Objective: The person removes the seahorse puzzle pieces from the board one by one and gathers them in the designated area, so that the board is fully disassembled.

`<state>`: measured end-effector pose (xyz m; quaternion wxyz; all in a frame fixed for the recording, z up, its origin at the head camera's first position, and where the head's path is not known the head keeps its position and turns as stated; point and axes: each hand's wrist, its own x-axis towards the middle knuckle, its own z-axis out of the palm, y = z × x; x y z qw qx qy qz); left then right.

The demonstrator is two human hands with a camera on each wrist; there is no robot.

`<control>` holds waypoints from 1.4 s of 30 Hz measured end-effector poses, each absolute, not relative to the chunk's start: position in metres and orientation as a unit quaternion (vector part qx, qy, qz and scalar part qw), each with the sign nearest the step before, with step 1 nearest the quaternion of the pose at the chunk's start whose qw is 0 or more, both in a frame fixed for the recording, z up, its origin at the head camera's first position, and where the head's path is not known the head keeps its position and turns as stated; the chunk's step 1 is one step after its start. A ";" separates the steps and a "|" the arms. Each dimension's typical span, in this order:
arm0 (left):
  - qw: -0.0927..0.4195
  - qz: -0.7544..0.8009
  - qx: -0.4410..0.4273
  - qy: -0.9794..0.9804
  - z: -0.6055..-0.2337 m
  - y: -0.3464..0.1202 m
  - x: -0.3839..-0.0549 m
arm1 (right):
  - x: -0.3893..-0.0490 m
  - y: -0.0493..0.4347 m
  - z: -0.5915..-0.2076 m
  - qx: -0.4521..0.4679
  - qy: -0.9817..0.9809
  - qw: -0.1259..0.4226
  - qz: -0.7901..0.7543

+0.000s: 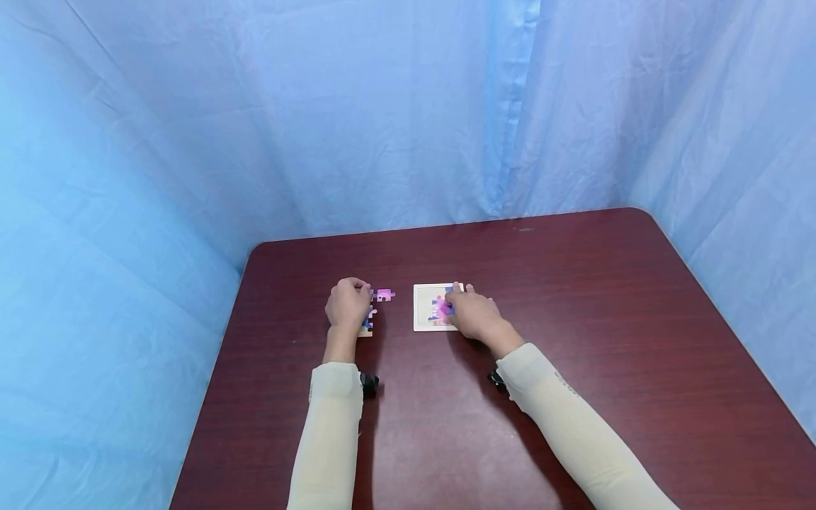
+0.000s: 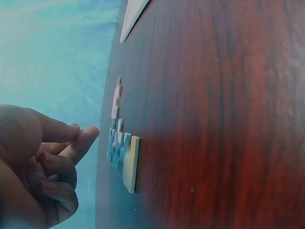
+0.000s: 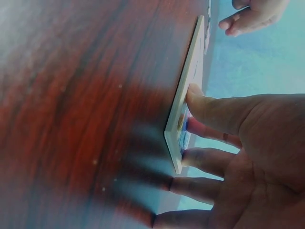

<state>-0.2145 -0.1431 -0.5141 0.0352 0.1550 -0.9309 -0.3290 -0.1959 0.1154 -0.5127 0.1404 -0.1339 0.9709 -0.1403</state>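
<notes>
My left hand (image 1: 348, 303) hovers over loose jigsaw pieces (image 1: 366, 328) on the table's left side. In the left wrist view its thumb and index fingertips meet, the other fingers curl in, and no piece shows between them. A pink jigsaw piece (image 1: 384, 295) lies just right of that hand. My right hand (image 1: 474, 314) reaches over a pale puzzle tray (image 1: 423, 329), its thumb and fingers touching the pink and blue pieces (image 1: 440, 309) inside. Two of its fingers extend past the tray's edge, as the right wrist view shows. The hand hides the tray's right part.
The dark red wooden table (image 1: 574, 297) extends around the tray on all sides. Light blue curtains (image 1: 382, 127) hang behind the table and along both sides. A black wrist device (image 1: 369, 384) shows at the left sleeve.
</notes>
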 end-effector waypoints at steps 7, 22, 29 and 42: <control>0.020 -0.326 0.131 -0.936 -0.515 -0.138 -0.210 | -0.196 0.117 -0.512 -0.135 0.970 0.143 -0.141; -0.015 -0.322 -0.005 -0.947 -0.508 -0.085 -0.186 | -0.194 0.118 -0.516 -0.131 0.971 0.135 -0.145; -0.034 -0.296 -0.052 -0.953 -0.517 -0.066 -0.182 | -0.189 0.117 -0.519 -0.126 0.974 0.132 -0.135; -0.052 -0.234 -0.079 -0.968 -0.519 -0.051 -0.193 | -0.190 0.116 -0.520 -0.130 0.975 0.095 -0.156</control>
